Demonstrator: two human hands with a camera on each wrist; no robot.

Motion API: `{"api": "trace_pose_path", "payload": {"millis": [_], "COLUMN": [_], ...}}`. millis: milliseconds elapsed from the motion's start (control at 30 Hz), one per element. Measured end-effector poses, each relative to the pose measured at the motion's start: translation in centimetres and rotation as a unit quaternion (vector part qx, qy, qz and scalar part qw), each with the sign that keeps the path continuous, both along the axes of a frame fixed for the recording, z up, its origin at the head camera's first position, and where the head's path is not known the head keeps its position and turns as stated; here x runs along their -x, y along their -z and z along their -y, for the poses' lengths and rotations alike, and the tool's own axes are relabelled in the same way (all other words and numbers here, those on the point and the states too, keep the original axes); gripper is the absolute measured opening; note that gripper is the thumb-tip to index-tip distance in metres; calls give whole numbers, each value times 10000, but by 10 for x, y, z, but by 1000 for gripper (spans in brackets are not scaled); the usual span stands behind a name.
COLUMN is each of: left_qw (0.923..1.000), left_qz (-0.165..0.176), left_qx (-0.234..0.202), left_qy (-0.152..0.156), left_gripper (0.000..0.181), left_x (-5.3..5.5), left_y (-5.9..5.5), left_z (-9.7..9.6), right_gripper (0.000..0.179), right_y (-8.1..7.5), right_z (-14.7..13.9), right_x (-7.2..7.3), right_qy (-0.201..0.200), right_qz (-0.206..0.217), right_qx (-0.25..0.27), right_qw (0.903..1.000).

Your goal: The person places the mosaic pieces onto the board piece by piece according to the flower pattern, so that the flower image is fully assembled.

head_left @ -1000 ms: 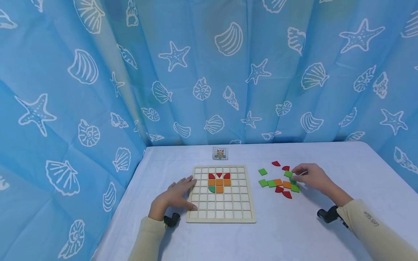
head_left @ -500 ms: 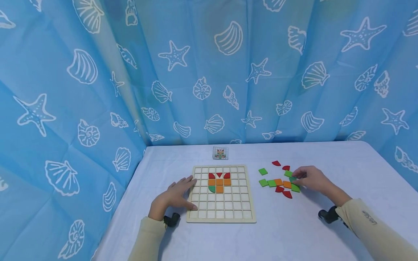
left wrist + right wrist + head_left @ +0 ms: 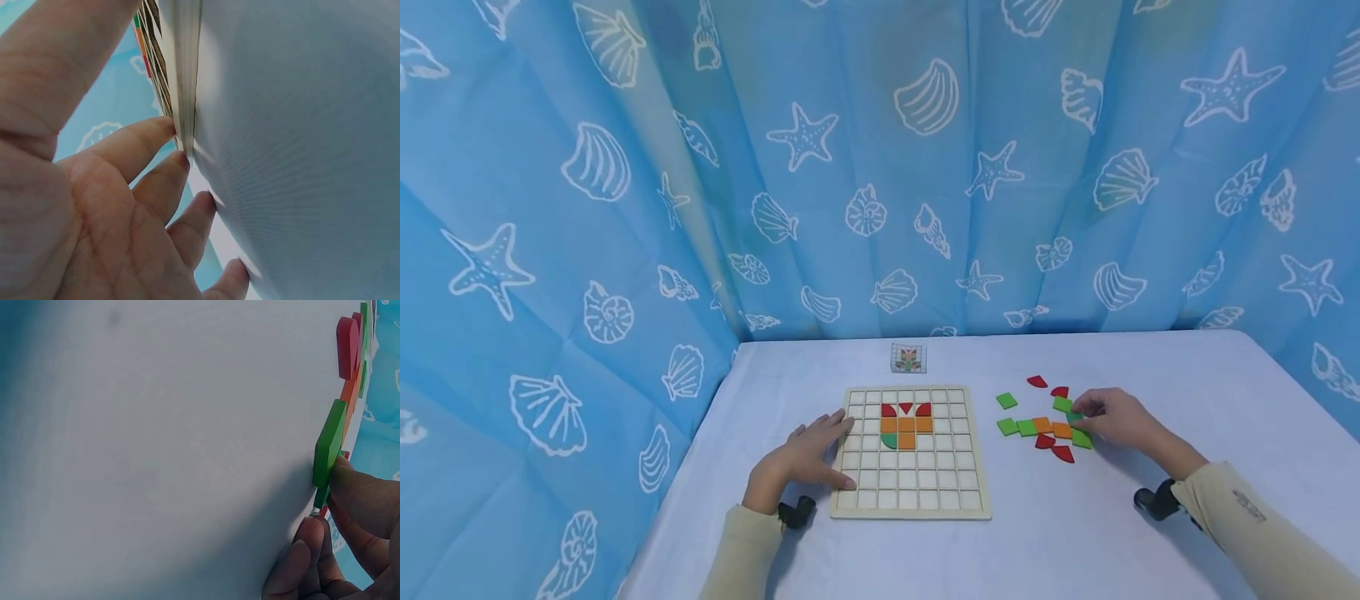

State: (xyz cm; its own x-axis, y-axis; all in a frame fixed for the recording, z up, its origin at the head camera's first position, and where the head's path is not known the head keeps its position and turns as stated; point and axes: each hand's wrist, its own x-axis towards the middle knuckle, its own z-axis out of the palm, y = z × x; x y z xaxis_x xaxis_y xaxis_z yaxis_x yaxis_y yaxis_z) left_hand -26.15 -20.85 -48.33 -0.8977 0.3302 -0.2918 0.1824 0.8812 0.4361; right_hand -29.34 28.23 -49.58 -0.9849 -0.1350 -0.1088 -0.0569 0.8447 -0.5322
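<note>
A pale wooden grid board [image 3: 910,514] lies on the white table, with red, orange and dark green tiles set in its upper middle cells. My left hand [image 3: 805,454] rests along the board's left edge, thumb and fingers spread; the left wrist view has the fingertips [image 3: 167,125] right at the board's side. Over at the loose tiles, my right hand [image 3: 1118,417] pinches a dark green quarter-circle tile [image 3: 1073,416] between thumb and fingers. Close beside the thumb is a light green tile [image 3: 330,440], seen nearly edge-on in the right wrist view. The fingers partly hide the dark green tile.
Several light green squares [image 3: 1007,401], orange squares [image 3: 1042,425] and red tiles [image 3: 1063,454] lie loose right of the board. Behind the board stands a small pattern card [image 3: 908,358]. A blue shell-print curtain [image 3: 880,167] hangs along the table's back and left.
My right hand's fingers have closed in over the dark green tile, covering more of it. The left hand stays at the board. The head view has tilted up slightly.
</note>
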Motion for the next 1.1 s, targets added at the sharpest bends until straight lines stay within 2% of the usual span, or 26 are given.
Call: {"api": "trace_pose_path", "payload": {"millis": [333,700,900,1100], "left_qw": [10000,9999,10000,9999], "left_qz": [62,-10,33,34], "left_qx": [-8,93,52,45], "left_qy": [25,-94,-64,-86], "left_gripper": [104,105,105,105], "left_x": [-2,3,4,2], "left_y": [6,1,4,2], "left_z": [-2,-3,-3,-1], "right_gripper": [29,28,29,25], "right_y": [4,-2,1,-10], "right_z": [-5,-5,-7,-5], "right_x": [0,3,3,6], "right_qy": [41,164,241,222], "right_qz": [204,141,338,389], "right_qx": [-4,136,331,383], "right_qw": [9998,9997,9986,9983]}}
